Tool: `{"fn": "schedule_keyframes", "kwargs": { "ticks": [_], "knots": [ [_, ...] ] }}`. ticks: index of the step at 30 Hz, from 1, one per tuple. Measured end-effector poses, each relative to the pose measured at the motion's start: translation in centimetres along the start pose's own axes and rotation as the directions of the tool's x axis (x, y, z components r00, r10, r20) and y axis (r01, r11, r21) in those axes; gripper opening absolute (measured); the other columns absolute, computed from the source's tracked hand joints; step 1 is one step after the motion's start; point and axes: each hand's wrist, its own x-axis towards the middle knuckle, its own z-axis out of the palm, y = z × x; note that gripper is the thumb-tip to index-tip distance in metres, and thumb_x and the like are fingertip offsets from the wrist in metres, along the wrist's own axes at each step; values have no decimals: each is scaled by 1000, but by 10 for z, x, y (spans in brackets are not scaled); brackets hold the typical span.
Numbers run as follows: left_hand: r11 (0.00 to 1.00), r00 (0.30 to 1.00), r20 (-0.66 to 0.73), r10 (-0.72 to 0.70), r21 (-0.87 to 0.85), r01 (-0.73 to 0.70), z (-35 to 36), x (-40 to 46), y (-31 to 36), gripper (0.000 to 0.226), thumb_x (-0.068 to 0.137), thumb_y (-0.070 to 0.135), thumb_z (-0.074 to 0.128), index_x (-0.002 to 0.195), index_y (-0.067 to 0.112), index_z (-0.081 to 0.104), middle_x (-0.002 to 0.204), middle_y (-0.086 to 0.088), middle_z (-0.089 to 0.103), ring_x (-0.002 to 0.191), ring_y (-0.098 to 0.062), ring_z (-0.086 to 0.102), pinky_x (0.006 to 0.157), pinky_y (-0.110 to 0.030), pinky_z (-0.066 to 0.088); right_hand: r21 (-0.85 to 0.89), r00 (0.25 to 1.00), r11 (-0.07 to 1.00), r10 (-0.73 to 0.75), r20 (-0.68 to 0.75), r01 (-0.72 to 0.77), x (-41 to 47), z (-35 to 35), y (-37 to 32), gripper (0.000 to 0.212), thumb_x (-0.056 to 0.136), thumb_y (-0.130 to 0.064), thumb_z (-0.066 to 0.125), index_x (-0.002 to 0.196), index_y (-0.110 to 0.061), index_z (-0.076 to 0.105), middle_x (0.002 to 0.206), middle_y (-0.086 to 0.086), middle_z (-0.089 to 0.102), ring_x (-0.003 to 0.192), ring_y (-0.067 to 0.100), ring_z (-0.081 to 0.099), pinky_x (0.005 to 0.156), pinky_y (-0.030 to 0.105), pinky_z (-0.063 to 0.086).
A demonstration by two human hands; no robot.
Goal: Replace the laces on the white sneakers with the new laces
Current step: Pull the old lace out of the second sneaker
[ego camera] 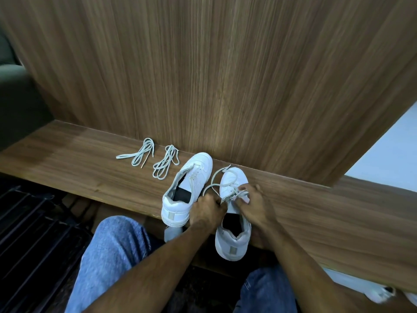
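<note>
2 white sneakers on wooden ledge point(94, 177): left sneaker point(187, 188); right sneaker point(232, 213), left hand point(208, 207) and right hand point(253, 203) each pinching its lace point(216, 179). 2 new laces point(155, 163) lie left, apart.

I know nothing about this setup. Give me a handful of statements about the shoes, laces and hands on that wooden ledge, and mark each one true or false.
1. Two loose bundles of pale laces, one beside the other, lie left of the white sneakers. True.
2. Both hands, left hand and right hand, work on the right white sneaker. True.
3. The left white sneaker is being held. False: neither hand grips it.
4. The sneakers stand on a glass table. False: they rest on a brown wooden ledge.
5. The person wears black trousers. False: blue jeans.
</note>
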Motion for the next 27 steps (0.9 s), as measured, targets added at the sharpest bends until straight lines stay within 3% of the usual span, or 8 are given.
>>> {"fn": "schedule_keyframes", "kwargs": {
  "ticks": [2,6,11,15,17,20,23,27],
  "knots": [
    [1000,1000,1,0,10,0,0,0,0,33,87,45,57,97,16,68,104,-13,68,99,-33,62,83,-37,51,-240,994,965,-90,57,101,2,7,-1,30,87,-35,57,116,-27,56,133,-5,44,113,23,55,84,38,49],
    [1000,1000,1,-1,18,1,0,0,1,33,88,45,57,98,16,68,105,-13,68,100,-33,62,83,-36,50,-234,985,957,-160,61,170,4,22,4,15,92,-29,53,100,-24,65,126,0,48,107,25,57,81,40,51],
    [1000,1000,9,-3,-13,3,0,0,-1,31,85,44,59,94,15,68,98,-13,69,94,-33,63,79,-35,51,262,985,962,-34,-169,78,-1,9,4,11,90,-17,64,88,-18,75,114,-3,51,105,10,52,91,34,46],
    [1000,1000,3,-11,-17,11,1,2,0,33,84,44,57,90,14,70,94,-11,70,90,-31,64,76,-34,51,688,838,725,354,-416,35,-1,-25,2,19,85,-24,65,71,-36,69,95,-16,52,94,28,62,77,53,57],
    [1000,1000,-2,-11,-4,11,3,1,0,33,84,44,57,89,14,70,93,-10,70,89,-32,64,75,-35,52,530,823,848,316,-472,-21,-5,-36,1,11,84,-31,60,85,-37,69,104,-18,52,95,28,61,88,48,52],
    [1000,1000,-9,-12,23,13,4,2,-1,35,85,46,56,92,14,70,97,-11,70,93,-32,64,76,-34,50,148,909,987,118,-400,-63,-11,-30,3,30,87,-23,61,118,-23,62,125,5,45,99,25,56,86,37,47],
    [999,1000,-15,-4,46,5,5,2,-1,37,86,47,56,99,14,69,103,-12,69,97,-33,63,80,-36,51,-160,973,982,-132,-188,102,-14,-11,-4,32,88,-29,59,120,-24,61,133,4,44,118,26,50,88,36,48],
    [997,1000,-18,1,74,0,5,1,0,40,87,46,56,105,13,67,108,-14,68,102,-34,62,84,-37,50,-406,991,906,-135,-13,118,-13,6,-21,36,93,-38,48,125,-23,57,143,-1,40,133,20,36,95,35,43]
  ]
}}
